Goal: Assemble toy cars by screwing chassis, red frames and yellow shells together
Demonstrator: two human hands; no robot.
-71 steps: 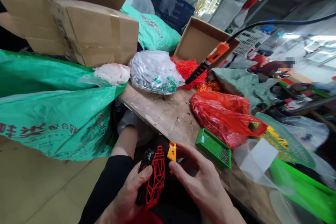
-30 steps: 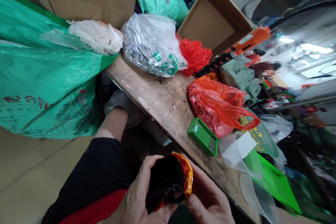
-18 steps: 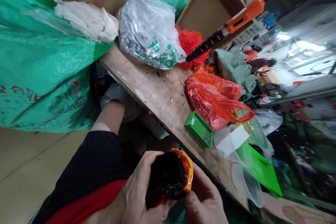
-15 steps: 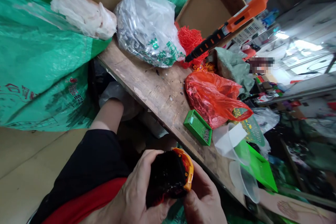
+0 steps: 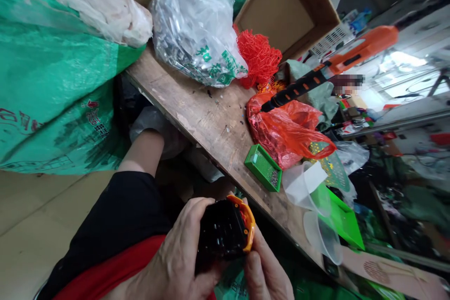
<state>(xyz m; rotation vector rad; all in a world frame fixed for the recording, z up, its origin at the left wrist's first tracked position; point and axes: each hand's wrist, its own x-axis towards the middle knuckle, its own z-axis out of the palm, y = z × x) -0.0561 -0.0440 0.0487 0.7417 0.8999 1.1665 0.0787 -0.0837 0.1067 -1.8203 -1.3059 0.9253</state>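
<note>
Low in the head view, my left hand [image 5: 177, 251] is wrapped around a glossy black plastic housing [image 5: 221, 229], its thumb underneath. A curved orange plastic piece [image 5: 251, 225] with small round holes sits along the housing's right end. My right hand [image 5: 265, 269] is closed on the lower edge of that orange piece, thumb and fingers pressed to it. Something red shows between the orange and black parts. Both hands are over my lap, in front of the table edge; the housing's underside is hidden.
On the wooden table [image 5: 211, 124] stand a green box of screws [image 5: 263, 168], a red bag [image 5: 284, 126], clear cups [image 5: 302, 187] and a bag of silvery parts [image 5: 197, 37]. An orange-and-black electric screwdriver [image 5: 330, 68] hangs above. A large green sack [image 5: 52, 84] stands at left.
The hanging screwdriver has swung right and down, now over the red bag. My hands and the housing have shifted slightly left, with the housing turned a little; the grip looks the same.
</note>
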